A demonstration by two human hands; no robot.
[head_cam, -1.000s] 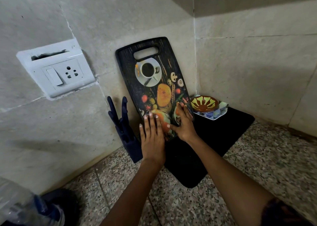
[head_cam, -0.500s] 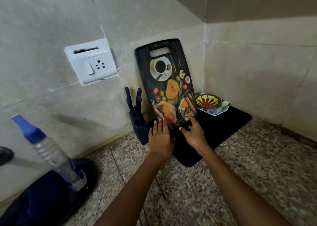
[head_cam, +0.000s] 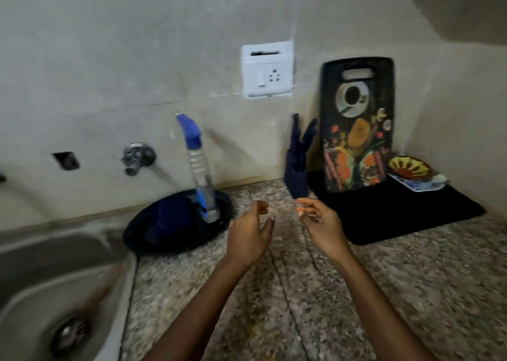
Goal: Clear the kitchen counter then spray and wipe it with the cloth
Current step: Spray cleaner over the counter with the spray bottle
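A printed cutting board (head_cam: 358,124) leans upright against the back wall, its foot on a black mat (head_cam: 384,212) in the corner. A clear spray bottle (head_cam: 199,168) with a blue nozzle stands in a black dish (head_cam: 153,234) beside a folded blue cloth (head_cam: 171,215). My left hand (head_cam: 248,233) and my right hand (head_cam: 319,220) hover empty over the speckled counter (head_cam: 301,292), fingers apart, a short way in front of the board and the dish.
A dark blue knife block (head_cam: 297,163) stands left of the board. Small patterned dishes (head_cam: 410,168) sit on the mat in the corner. A steel sink (head_cam: 49,292) fills the lower left, with a tap (head_cam: 137,157) and a wall socket (head_cam: 266,71) above.
Both hands have let go of the cutting board and drawn back toward me. The view has swung left, bringing the sink, tap and spray bottle into sight.
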